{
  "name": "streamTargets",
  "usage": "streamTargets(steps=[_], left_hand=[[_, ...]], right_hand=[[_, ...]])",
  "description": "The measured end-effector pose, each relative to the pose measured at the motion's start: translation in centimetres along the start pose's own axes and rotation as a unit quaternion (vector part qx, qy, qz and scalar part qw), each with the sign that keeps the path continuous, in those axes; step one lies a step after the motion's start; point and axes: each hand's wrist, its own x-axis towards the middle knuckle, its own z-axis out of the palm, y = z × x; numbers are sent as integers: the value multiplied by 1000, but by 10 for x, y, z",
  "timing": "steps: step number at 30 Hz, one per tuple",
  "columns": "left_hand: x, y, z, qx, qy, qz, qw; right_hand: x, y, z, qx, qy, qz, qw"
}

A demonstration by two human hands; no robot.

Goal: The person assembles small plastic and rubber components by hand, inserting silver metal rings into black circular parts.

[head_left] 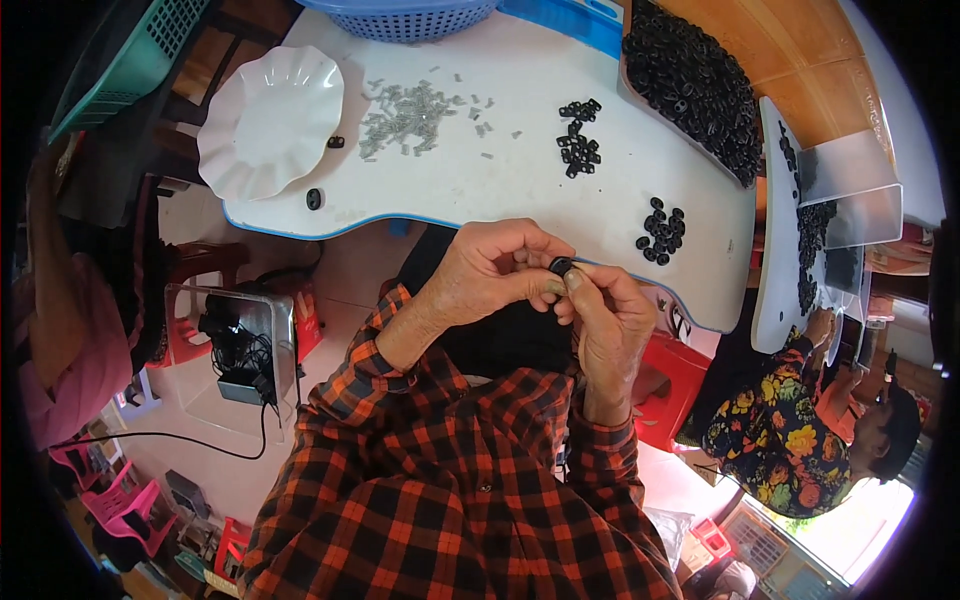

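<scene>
Between my two hands, just off the front edge of the white table (480, 180), is a small black oval plastic piece (561, 265) that looks like a cord lock part. My left hand (487, 268) pinches it from the left. The thumb and fingers of my right hand (608, 315) close on it from the right; its far side is hidden by the fingers. Beyond my hands lie a scatter of small grey springs (408, 118), a cluster of black pieces with holes (578, 145) and a group of black oval pieces (660, 232).
A white wavy-rimmed plate (222, 150) stands at the left, with single black pieces beside it. A blue basket (410, 22) is at the back. A large heap of black pieces (695, 85) fills the back right. Another person (790, 430) works at the right-hand table.
</scene>
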Motion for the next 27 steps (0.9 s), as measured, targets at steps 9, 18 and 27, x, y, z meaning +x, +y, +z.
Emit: streamTargets(steps=[9, 18, 27], left_hand=[[-1, 1, -6, 14, 2, -8, 1000], [-1, -6, -7, 9, -22, -9, 1000], [0, 0, -6, 5, -16, -26, 1000]], right_hand=[[5, 2, -4, 22, -43, 13, 999], [20, 15, -19, 116, -117, 51, 985], [20, 15, -21, 129, -137, 60, 980]])
